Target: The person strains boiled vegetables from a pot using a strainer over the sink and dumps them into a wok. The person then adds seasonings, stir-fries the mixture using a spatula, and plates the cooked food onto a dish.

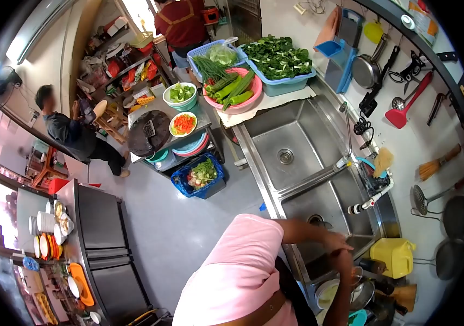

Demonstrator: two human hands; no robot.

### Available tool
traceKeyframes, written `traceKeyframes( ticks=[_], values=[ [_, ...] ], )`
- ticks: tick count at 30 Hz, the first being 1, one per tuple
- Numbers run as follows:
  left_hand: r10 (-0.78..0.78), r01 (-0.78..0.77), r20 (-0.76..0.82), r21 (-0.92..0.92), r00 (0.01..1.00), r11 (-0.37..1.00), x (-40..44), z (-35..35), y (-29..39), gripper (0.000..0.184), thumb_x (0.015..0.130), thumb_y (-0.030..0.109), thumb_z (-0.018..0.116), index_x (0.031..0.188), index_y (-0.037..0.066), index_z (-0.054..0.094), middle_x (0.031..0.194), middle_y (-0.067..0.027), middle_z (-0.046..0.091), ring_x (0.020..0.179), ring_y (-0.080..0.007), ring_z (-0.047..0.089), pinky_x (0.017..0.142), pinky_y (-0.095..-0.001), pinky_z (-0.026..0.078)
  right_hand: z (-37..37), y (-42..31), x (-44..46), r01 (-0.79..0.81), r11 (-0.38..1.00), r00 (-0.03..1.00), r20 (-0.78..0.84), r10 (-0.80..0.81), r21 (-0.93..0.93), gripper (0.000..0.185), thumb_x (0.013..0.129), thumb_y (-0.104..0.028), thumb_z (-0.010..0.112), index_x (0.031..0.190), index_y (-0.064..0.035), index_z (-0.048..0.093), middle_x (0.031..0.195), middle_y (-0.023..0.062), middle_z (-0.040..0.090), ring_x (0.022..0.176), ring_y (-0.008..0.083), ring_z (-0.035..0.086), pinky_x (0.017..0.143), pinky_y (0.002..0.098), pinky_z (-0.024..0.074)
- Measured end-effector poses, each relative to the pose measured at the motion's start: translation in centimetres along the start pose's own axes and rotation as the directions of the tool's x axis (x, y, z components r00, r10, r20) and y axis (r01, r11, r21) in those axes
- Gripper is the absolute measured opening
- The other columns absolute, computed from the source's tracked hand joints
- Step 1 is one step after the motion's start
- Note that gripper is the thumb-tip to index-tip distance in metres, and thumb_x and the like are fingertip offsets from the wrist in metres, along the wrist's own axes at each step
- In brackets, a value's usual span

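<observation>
Over the nearer basin of the steel sink (pixel 297 247), my two hands are pressed together close to its right rim. My left hand (pixel 334 240) comes in from the upper arm in the picture. From below rises my right hand (pixel 343 257), touching the left one. Their fingers overlap and are too small to make out, so anything between them stays hidden. A yellow jug (pixel 392 257) stands right beside my hands. The tap pipe (pixel 372 202) with its white fitting reaches over the basin's far side.
Pots and bowls crowd below the sink, near a teal bowl (pixel 358 317). Beyond the sink stand a pink basin (pixel 235 108) of green vegetables and a blue basket (pixel 286 81) of leafy greens. Pans and utensils hang on the wall. Two people are farther off.
</observation>
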State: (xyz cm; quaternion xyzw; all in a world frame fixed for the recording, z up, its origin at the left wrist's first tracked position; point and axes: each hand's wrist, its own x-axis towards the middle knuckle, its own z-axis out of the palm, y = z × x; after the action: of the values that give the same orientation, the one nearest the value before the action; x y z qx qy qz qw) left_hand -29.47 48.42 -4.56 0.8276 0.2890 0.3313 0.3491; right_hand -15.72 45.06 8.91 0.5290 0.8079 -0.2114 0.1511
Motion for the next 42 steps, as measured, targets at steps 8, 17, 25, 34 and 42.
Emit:
traceKeyframes(
  ticks=[8,17,25,34,42],
  values=[
    [-0.100,0.096,-0.011,-0.205,0.995,0.974,-0.4,-4.7,5.4,0.051,0.079,0.029,0.077,0.121,0.008,0.056,0.106,-0.0208,0.066,0.102,-0.0448,0.061,0.089,-0.0488,0.048,-7.1,-0.6,-2.7,0.012,0.994,0.969,-0.248,0.015,0.108,0.029,0.076,-0.008,0.066,0.104,-0.0017,0.068,0.092,0.0253,0.068,0.091,0.0433,0.066,0.082,0.0488,0.0519],
    [0.035,-0.158,-0.173,-0.773,0.984,0.615,4.8,-6.2,8.7,0.026,0.097,0.024,0.064,0.115,0.005,0.061,0.100,-0.0050,0.066,0.097,-0.0152,0.060,0.087,-0.0338,0.050,-14.0,-2.2,-4.9,0.222,0.908,0.938,-0.331,-0.100,0.355,0.028,0.086,-0.002,0.061,0.113,-0.0027,0.066,0.106,0.0202,0.069,0.100,0.0402,0.064,0.086,0.0440,0.0517],
    [-0.183,-0.051,-0.286,-0.652,0.941,0.756,13.1,-13.1,18.3,0.014,0.103,0.017,0.053,0.109,0.005,0.049,0.077,-0.0026,0.057,0.066,-0.0096,0.056,0.060,-0.0256,0.048,-20.7,3.6,-10.6,0.284,0.954,0.357,-0.934,-0.016,0.092,0.031,0.085,0.000,0.063,0.115,-0.0031,0.065,0.091,0.0128,0.064,0.084,0.0317,0.062,0.076,0.0399,0.0502],
    [-0.071,-0.037,-0.598,-0.167,0.798,0.985,34.4,-23.2,20.4,0.033,0.100,0.028,0.054,0.113,-0.001,0.052,0.087,-0.0204,0.061,0.078,-0.0368,0.058,0.072,-0.0440,0.047,-9.6,8.9,-22.2,0.166,0.782,0.391,-0.768,0.508,0.601,0.030,0.091,-0.002,0.065,0.120,-0.0017,0.065,0.092,0.0124,0.069,0.074,0.0173,0.065,0.064,0.0304,0.0508],
    [-0.137,0.223,-0.638,0.055,0.757,0.973,46.7,-28.4,19.5,0.042,0.096,0.034,0.056,0.122,0.002,0.047,0.111,-0.0283,0.067,0.106,-0.0469,0.062,0.090,-0.0480,0.049,1.7,10.0,-32.6,-0.089,0.530,0.229,-0.500,0.835,0.844,0.032,0.090,-0.002,0.065,0.122,-0.0046,0.066,0.086,0.0083,0.069,0.076,0.0119,0.063,0.068,0.0266,0.0491]
  ],
)
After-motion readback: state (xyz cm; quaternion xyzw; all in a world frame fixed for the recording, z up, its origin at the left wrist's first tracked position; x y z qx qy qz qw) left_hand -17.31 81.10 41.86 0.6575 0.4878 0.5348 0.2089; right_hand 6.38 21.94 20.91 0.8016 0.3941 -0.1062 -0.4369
